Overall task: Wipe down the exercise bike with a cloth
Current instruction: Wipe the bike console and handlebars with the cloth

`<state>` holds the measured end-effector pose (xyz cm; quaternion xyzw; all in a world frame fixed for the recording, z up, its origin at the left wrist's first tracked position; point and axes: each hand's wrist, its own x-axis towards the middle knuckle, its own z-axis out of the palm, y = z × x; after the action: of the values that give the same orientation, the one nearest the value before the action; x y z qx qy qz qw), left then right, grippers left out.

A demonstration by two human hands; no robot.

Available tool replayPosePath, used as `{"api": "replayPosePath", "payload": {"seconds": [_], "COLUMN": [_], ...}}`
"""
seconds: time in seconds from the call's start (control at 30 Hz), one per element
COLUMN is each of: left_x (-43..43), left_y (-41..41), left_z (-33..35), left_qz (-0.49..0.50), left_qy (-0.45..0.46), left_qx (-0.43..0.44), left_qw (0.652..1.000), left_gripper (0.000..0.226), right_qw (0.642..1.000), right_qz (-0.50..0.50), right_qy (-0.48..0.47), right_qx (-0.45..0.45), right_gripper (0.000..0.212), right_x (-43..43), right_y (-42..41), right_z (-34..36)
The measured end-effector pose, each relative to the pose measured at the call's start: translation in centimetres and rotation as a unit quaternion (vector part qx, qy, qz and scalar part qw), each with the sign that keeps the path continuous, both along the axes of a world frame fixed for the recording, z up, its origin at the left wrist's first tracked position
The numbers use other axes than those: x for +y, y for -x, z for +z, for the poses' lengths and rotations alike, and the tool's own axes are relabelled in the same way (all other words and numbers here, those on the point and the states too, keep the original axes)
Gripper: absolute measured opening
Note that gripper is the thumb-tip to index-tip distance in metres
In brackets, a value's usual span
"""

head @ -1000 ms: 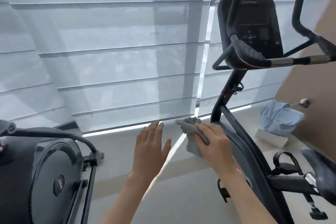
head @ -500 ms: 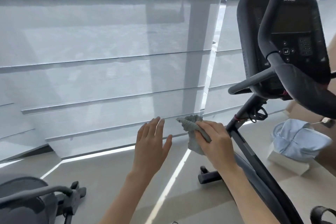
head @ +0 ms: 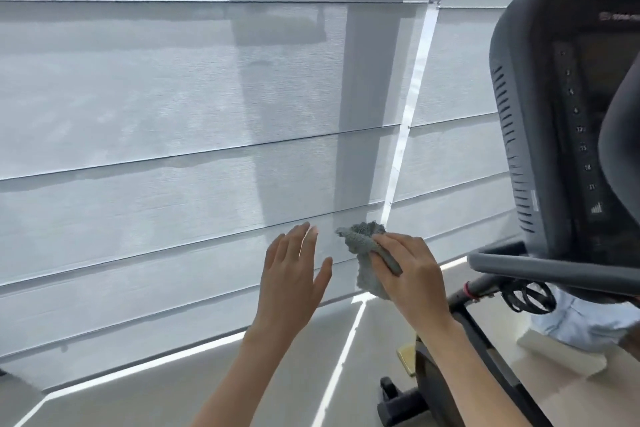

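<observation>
The black exercise bike (head: 540, 135) fills the right side, its console close to the camera and its handlebar (head: 554, 270) running across below it. A crumpled grey cloth (head: 363, 246) is bunched in my right hand (head: 412, 274), which hovers in the air left of the bike's front post (head: 485, 329) without touching it. My left hand (head: 291, 277) floats beside it, palm forward, fingers spread and holding nothing. The bike's seat and pedals are out of view.
White window blinds (head: 173, 114) cover the wall ahead. A pale blue fabric bundle on a white box (head: 581, 326) sits on the floor behind the bike's post. The bike's front foot (head: 398, 402) rests on the beige floor.
The camera has risen and moved closer to the bike's console, which now looms larger at the right. The other machine at the lower left has left the view. Both hands keep their pose.
</observation>
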<state>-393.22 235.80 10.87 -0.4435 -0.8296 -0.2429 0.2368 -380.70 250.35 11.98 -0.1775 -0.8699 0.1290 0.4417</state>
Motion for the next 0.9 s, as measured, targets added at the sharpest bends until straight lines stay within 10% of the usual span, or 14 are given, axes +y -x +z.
{"api": "replayPosePath", "payload": {"seconds": [0.4, 0.9], "left_x": [15.2, 29.0], "left_y": [13.3, 8.3], "left_z": [3.4, 12.1], "left_qz": [-0.275, -0.603], "left_qy": [-0.039, -0.128], "left_qx": [0.045, 0.062], "left_qw": [0.959, 0.785], "left_gripper": [0.045, 0.052], "right_qw": [0.971, 0.831], "right_qz": [-0.236, -0.536], "right_qy": [-0.020, -0.137], "right_qx": [0.042, 0.061], "right_gripper": [0.025, 0.028], "right_x": [7.5, 5.5], "right_y": [7.6, 1.8], "right_z": [2.1, 11.3]}}
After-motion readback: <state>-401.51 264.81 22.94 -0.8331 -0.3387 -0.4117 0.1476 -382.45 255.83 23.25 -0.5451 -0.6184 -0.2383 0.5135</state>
